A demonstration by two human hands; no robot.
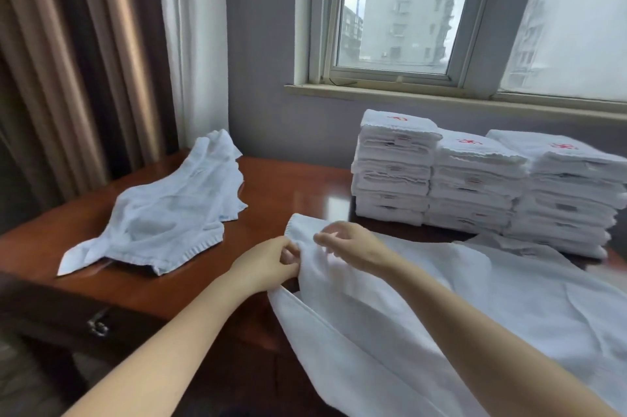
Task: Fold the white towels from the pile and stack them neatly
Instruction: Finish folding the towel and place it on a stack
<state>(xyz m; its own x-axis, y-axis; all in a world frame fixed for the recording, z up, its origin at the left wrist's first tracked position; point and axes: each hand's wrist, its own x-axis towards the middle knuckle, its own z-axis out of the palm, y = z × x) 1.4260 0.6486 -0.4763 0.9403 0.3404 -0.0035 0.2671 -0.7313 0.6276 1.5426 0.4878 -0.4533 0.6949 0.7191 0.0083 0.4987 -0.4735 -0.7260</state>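
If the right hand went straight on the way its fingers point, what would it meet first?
Most likely the upper corner of the white towel, just ahead of the right hand, where the left hand pinches the edge. Depth is unclear, so it could touch that hand instead.

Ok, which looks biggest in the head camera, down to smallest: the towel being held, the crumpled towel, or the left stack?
1. Held towel, though it is nearest the camera, so that is unsure.
2. Crumpled towel.
3. Left stack.
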